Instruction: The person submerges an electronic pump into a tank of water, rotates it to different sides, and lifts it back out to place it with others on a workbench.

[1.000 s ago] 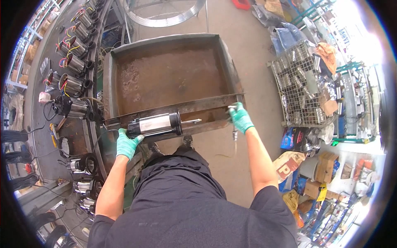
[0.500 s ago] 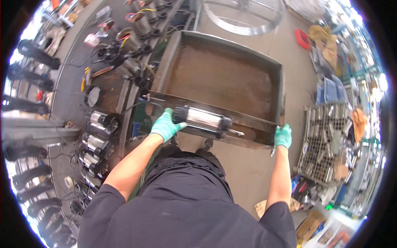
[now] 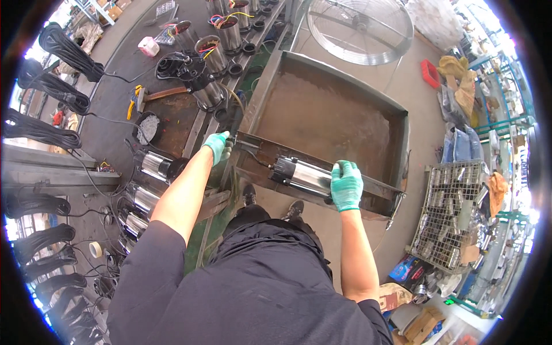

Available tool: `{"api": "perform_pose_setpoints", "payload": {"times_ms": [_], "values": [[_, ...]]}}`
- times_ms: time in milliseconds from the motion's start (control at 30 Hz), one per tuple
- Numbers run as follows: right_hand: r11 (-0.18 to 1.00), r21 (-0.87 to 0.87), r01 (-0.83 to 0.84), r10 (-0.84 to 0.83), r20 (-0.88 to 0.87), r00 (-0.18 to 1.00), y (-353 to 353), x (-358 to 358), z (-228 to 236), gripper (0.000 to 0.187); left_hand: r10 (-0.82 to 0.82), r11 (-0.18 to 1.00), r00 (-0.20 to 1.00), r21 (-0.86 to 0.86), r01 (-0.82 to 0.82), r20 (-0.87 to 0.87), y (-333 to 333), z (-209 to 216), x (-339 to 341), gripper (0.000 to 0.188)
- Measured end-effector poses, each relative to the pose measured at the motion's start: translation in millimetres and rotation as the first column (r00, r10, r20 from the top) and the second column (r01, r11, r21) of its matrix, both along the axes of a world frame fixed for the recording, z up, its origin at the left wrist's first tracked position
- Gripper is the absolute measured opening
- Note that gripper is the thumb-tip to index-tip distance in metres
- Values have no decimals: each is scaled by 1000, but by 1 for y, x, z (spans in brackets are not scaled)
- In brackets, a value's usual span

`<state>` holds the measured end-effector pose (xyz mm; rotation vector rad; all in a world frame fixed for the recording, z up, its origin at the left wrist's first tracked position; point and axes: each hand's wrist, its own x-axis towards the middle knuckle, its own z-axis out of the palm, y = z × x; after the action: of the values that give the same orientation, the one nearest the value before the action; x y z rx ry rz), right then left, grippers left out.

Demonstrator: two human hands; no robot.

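Observation:
A submersible pump [image 3: 309, 175], a silver cylinder with black ends, lies sideways on the ledge along the near side of a rusty metal tank [image 3: 406, 138]. My right hand [image 3: 347, 187], in a green glove, is closed around the pump's right end and hides that end. A black cable [image 3: 253, 155] runs from the pump's left end toward the tank's left corner. By that corner, apart from the pump, is my gloved left hand [image 3: 218, 148]. Its fingers are curled; whatever they hold is hidden. Brown, murky liquid [image 3: 328, 115] fills the tank.
The workbench on the left carries more pumps [image 3: 144, 195], open steel cylinders with coloured wires [image 3: 213, 52], a hammer [image 3: 164, 94] and a black bowl [image 3: 148, 127]. Coiled cables [image 3: 54, 135] hang farther left. A wire-mesh crate [image 3: 448, 215] stands right, a round fan guard [image 3: 361, 29] beyond the tank.
My left hand has left the pump and moved up and left to the tank's corner. My right hand has come from the tank's right corner onto the pump. The view has shifted.

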<state>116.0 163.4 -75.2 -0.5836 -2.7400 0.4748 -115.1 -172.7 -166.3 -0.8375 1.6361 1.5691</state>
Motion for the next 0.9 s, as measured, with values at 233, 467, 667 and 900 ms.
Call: {"api": "perform_pose_setpoints", "payload": {"times_ms": [233, 467, 667, 900], "values": [[996, -89, 20, -22, -20, 1000, 2, -1, 2, 12, -272, 962, 939, -53, 267, -209, 5, -4, 18, 15], [995, -87, 49, -49, -1, 999, 0, 0, 4, 14, -454, 891, 441, -394, 226, -774, -2, 29, 61, 14], [995, -88, 55, -56, -6, 998, -1, -1, 3, 13, -543, 812, 568, -213, 543, -619, -3, 44, 73, 24], [993, -101, 61, -62, -8, 998, -2, -2, 3, 12, -546, 806, 587, -183, 563, -598, 5, 32, 74, 26]]}}
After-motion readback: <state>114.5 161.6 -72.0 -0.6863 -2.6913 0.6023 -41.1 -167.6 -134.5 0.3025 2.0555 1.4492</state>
